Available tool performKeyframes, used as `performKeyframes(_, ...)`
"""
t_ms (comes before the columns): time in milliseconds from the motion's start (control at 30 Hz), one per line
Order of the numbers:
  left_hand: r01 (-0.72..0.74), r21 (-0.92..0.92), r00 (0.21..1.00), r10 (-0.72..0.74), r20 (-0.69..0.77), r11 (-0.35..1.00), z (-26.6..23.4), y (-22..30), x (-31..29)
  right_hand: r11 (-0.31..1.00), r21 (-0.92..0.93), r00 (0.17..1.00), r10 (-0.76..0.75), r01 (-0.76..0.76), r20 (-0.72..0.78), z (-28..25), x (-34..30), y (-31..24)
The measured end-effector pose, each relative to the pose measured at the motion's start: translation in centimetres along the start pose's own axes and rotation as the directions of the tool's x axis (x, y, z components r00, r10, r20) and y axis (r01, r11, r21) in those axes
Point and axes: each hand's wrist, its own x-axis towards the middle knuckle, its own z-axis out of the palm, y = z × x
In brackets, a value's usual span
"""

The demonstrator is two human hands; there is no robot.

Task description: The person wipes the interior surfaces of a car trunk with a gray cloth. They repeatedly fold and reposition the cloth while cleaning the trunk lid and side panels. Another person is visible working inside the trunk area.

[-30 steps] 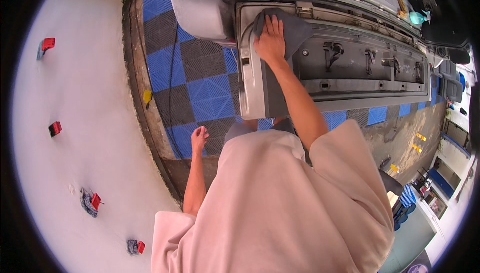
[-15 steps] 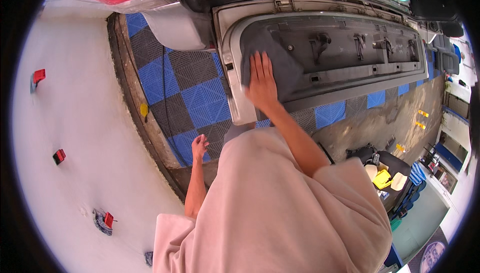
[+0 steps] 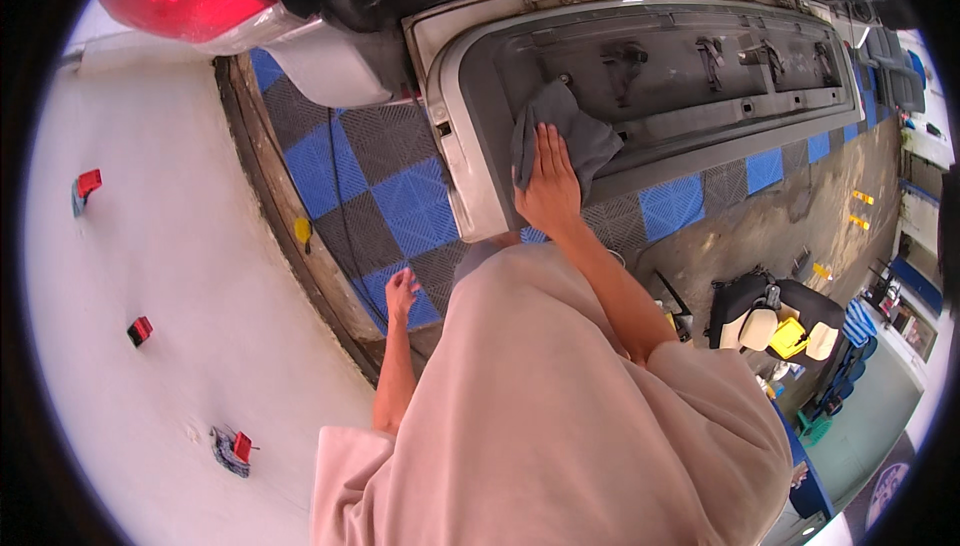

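Note:
My right hand [image 3: 552, 178] presses a dark grey cloth [image 3: 575, 131] with its fingers stretched over it, at the near left part of a vehicle's lowered tailgate [image 3: 690, 154]. The cloth is bunched up, with a loose corner to the right of the fingers. Dark trim lines the tailgate's inner face, with a recessed panel and several brackets in it; its outer rim is pale metal. My left hand [image 3: 402, 296] hangs low at my left side, fingers loosely curled and apart, with nothing seen in it.
A red tail light [image 3: 185, 1] juts in at upper left. Blue and dark grey floor tiles [image 3: 410, 204] lie under the tailgate, with a black cable [image 3: 335, 171] across them. A white wall [image 3: 200, 276] rises at left. Removed seats [image 3: 770, 316] stand on the concrete at right.
My right hand has drawn the cloth toward me and to the right over the trim, and the cloth has bunched up. My left hand still hangs down. The view has shifted slightly.

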Motion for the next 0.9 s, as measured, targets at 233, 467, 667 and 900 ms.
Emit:
performKeyframes(233,0.025,0.063,0.999,-0.027,0.028,0.998,0.4,-1.1,-1.0,0.992,0.064,0.986,0.113,-0.106,-0.12,1.4,10.6,2.0)
performKeyframes(467,-0.002,0.075,0.998,0.006,-0.058,0.997,0.9,-0.2,-1.6,0.996,-0.09,0.995,-0.014,0.022,0.097,-2.8,0.3,1.7)
performKeyframes(667,-0.01,0.086,1.0,0.01,-0.003,0.996,0.8,-0.1,-1.4,0.988,0.093,0.985,0.135,-0.126,-0.103,1.3,12.3,0.9)
performKeyframes(900,-0.221,-0.074,0.975,0.222,0.017,0.973,2.7,4.0,-1.3,0.999,-0.037,0.999,-0.037,0.037,0.005,-1.8,0.7,0.0)
